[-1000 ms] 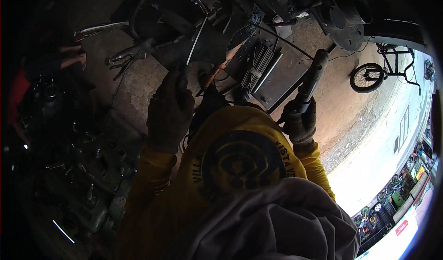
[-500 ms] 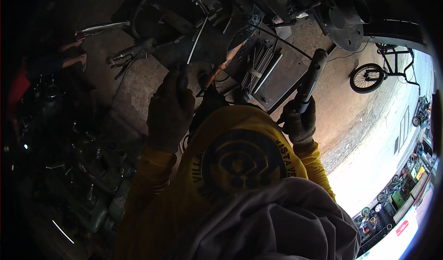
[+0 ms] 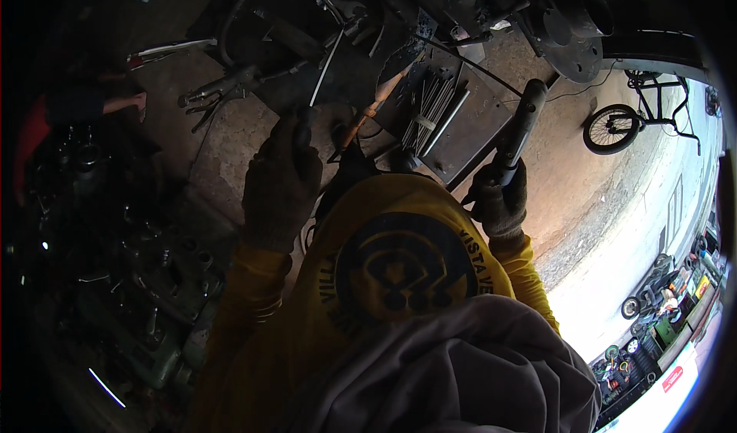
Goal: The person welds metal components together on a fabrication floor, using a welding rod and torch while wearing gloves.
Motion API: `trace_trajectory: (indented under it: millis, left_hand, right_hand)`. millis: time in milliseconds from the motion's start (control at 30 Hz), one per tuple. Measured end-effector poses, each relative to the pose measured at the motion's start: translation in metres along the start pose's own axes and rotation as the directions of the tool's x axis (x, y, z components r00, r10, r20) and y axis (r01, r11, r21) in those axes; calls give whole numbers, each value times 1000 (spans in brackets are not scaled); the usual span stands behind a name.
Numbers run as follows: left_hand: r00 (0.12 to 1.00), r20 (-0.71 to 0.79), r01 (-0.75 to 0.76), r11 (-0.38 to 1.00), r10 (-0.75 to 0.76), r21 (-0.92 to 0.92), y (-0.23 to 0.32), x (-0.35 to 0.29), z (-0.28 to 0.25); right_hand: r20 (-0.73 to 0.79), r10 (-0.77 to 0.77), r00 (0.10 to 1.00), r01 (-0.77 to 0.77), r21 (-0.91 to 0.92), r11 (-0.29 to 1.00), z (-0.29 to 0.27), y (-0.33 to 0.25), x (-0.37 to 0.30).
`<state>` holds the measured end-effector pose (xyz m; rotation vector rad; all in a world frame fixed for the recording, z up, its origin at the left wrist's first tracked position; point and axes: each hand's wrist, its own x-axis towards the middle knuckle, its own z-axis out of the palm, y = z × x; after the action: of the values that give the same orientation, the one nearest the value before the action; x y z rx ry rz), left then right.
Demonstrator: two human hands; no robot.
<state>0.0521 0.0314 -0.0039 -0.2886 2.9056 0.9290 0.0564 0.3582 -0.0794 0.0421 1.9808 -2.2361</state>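
My gloved left hand [image 3: 282,183] is closed round the dark handle of a welding electrode holder [image 3: 304,130]. From the holder a thin pale welding rod [image 3: 328,68] points up toward dark metal parts. My gloved right hand [image 3: 497,203] grips the lower end of a metal tube [image 3: 523,122], which stands tilted up and to the right and has a small hole near its top. Between my hands a bundle of welding rods [image 3: 431,110] lies on a dark plate beside a brighter bar [image 3: 445,122]. An orange-brown strip [image 3: 374,109] leans to the left of the bundle.
Locking pliers [image 3: 219,91] lie at the upper left. A round metal plate [image 3: 577,58] and pipe pieces sit at the upper right. Dark machinery [image 3: 153,310] fills the lower left. Another person's leg [image 3: 127,103] shows at the far left. A bicycle [image 3: 641,118] is at the right.
Both my hands stay nearly still, with the same holder and tube in them. A motorbike in the bright street at the right has shifted downward. The other person's legs have moved slightly.
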Motion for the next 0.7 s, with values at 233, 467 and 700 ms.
trace_trajectory:
  millis: [233, 467, 700]
  left_hand:
    - [1000, -17, -14, 999, 15, 41, 0, -1, 1]
    - [1000, -12, 4, 1000, -4, -7, 3, -2, -1]
    - [1000, 4, 4, 1000, -4, 14, 1, -1, 0]
  right_hand:
    - [-27, 9, 1000, -10, -17, 1000, -1, 1, -2]
    - [-12, 11, 1000, -11, 10, 1000, -1, -1, -1]
    - [-27, -10, 1000, 10, -12, 1000, 0, -1, -1]
